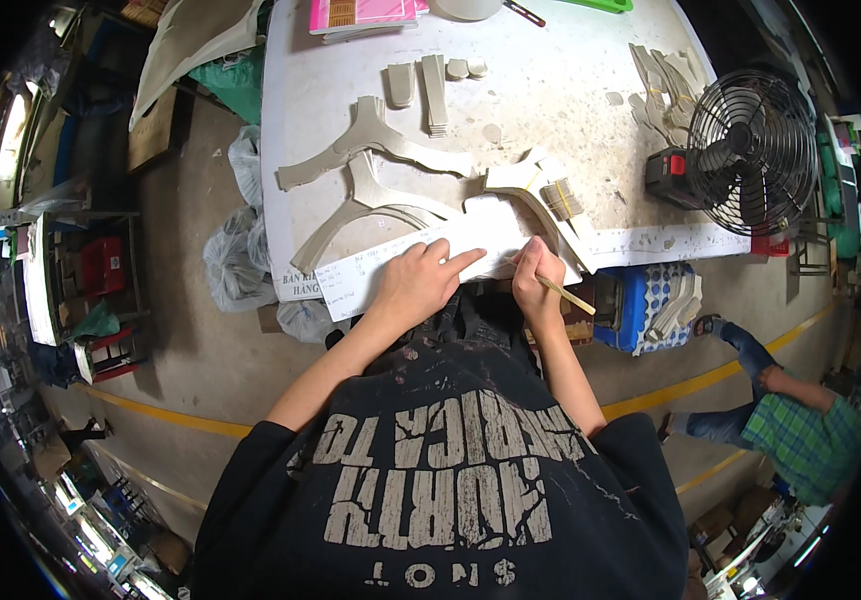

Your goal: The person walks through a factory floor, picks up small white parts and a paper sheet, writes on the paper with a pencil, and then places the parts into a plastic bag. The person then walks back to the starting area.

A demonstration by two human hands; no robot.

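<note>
A long white sheet of paper with handwriting lies slantwise along the table's near edge. My left hand rests flat on it, index finger stretched to the right. In my right hand is a gold-coloured pen, pinched between thumb and fingers, its tail pointing down to the right and its tip over the paper's right part. Just beyond the sheet are grey-beige curved, forked cut pieces, with a second stack partly under the paper. A banded bundle of cut pieces sits by my right hand.
Small stacks of cut strips stand farther back on the white table. A black fan is at its right edge, pink booklets at the far edge. Plastic bags hang left; a blue crate stands right. Another person is behind right.
</note>
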